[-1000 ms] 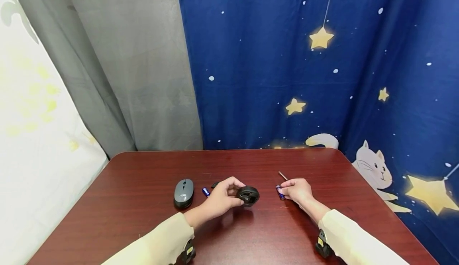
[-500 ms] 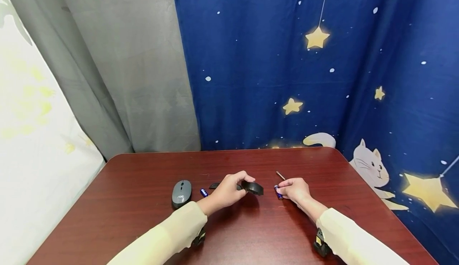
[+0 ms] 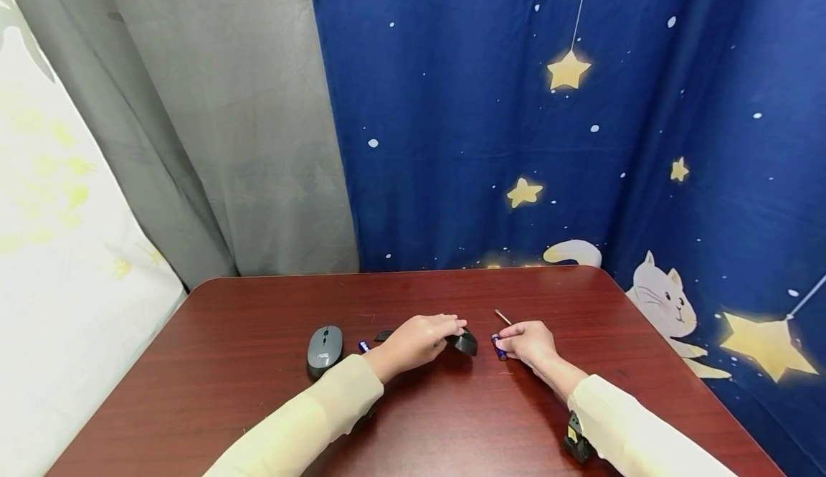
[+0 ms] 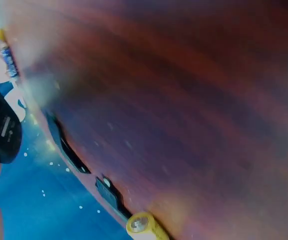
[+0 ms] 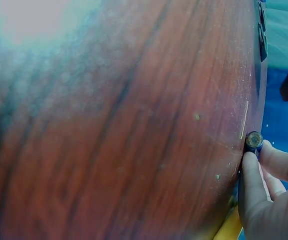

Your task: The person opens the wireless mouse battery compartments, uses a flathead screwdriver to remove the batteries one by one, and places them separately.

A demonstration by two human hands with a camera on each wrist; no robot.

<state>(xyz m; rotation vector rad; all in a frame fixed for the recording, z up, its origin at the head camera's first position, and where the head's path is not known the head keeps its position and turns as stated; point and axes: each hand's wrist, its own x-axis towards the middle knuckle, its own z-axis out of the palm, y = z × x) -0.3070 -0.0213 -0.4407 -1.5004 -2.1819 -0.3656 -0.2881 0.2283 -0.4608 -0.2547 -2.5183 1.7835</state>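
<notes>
My left hand (image 3: 419, 341) grips a black computer mouse (image 3: 466, 344) over the middle of the table, fingers draped across its top. In the left wrist view that mouse (image 4: 4, 125) shows at the left edge. To its right, my right hand (image 3: 530, 341) pinches a blue battery (image 3: 499, 348) between thumb and fingers, low at the tabletop. The battery's round end (image 5: 254, 139) faces the right wrist camera. The thin shaft of a screwdriver (image 3: 503, 318) sticks out beyond the right hand, and a yellow part (image 5: 228, 227) shows beneath that hand.
A grey mouse (image 3: 325, 348) stands left of my left forearm. Another battery (image 3: 364, 346) lies beside it, partly behind the wrist. Flat black pieces (image 4: 66, 142) rest on the reddish-brown table (image 3: 258, 312). Curtains (image 3: 452, 140) hang behind the far edge.
My left hand has moved to the right and turned the black mouse over, so its underside hollow no longer faces the head camera. The right hand stays on its battery.
</notes>
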